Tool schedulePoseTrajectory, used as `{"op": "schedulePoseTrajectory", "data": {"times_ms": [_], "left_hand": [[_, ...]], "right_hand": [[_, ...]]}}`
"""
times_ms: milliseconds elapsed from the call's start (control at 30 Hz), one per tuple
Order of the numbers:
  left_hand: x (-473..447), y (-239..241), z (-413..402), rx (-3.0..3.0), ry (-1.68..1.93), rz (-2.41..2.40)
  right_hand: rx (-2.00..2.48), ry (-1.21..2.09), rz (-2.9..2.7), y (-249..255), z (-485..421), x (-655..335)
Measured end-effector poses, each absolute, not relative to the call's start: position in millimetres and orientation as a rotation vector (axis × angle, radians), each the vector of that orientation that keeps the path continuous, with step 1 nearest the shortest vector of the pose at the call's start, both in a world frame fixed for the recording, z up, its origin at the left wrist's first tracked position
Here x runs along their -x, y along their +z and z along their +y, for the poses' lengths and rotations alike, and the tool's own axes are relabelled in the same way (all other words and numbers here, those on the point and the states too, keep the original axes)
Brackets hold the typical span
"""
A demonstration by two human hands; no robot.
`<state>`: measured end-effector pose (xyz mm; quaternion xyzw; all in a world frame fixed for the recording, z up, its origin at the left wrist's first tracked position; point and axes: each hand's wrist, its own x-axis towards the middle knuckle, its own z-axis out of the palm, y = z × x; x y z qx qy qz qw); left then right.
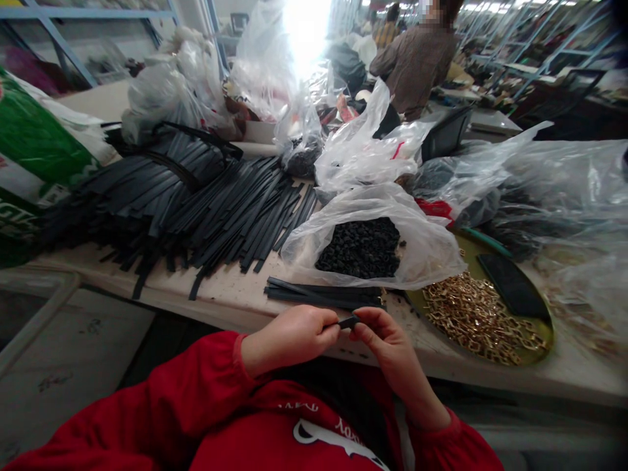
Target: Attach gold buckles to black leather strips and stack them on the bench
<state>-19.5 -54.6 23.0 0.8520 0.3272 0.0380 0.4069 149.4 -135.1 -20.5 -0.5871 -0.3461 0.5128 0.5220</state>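
My left hand [294, 333] is closed around one part of a black strap [347, 322], near the table's front edge. At the strap's other end, my right hand [383, 337] pinches it between thumb and fingers. Most of the strap is hidden inside my hands. Just beyond them lies a small stack of black straps [318, 294]. Behind that stack, an open clear plastic bag [432, 255] holds many small black loops [360, 248]. To the right, a yellow-green round tray [545, 327] carries a heap of gold metal buckles [471, 314].
A large pile of black straps [220, 216] covers the table's left side. A dark flat rectangular object [515, 284] rests in the tray. Filled plastic bags [373, 157] crowd the back. A green-and-white sack [44, 137] stands far left. A person [417, 62] is in the background.
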Motion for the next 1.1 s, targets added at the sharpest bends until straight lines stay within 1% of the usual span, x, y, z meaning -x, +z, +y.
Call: {"op": "schedulePoseTrajectory", "data": {"times_ms": [100, 267, 333, 500, 633, 700, 767, 800, 867, 900, 1000, 1100], "left_hand": [[20, 20, -54, -2.146, 0.047, 0.791], [11, 16, -56, -2.093, 0.073, 0.727], [8, 14, -57, -1.994, 0.072, 0.731], [1, 11, -57, -1.651, -0.104, 0.738], [-7, 7, -56, -1.617, 0.032, 0.772], [-8, 4, -53, -1.575, 0.046, 0.765], [-8, 1, -50, -1.513, 0.042, 0.776], [-8, 0, -48, -1.481, 0.045, 0.787], [-10, -1, -48, -1.431, 0.049, 0.784], [-12, -1, -48, -1.418, 0.05, 0.772], [-17, 1, -52, -1.43, 0.072, 0.746], [-16, 4, -54, -1.458, 0.078, 0.779]], "right_hand": [[1.441, 1.276, -0.861, -23, -138, -150], [1.372, 1.181, -1.05, -25, -138, -147], [1.377, 1.215, -0.978, -24, -137, -149], [1.366, 1.307, -0.704, -28, -134, -149], [1.236, 1.372, -0.686, -34, -134, -143], [1.296, 1.349, -0.815, -34, -135, -155], [1.515, 1.164, -1.016, -32, -132, -183], [1.679, 0.97, -1.116, -31, -129, -202], [2.084, 0.434, -1.241, -30, -119, -241], [2.284, 0.219, -1.3, -30, -111, -258], [2.427, 0.048, -1.322, -32, -89, -297], [2.461, -0.01, -1.347, -32, -84, -326]]}}
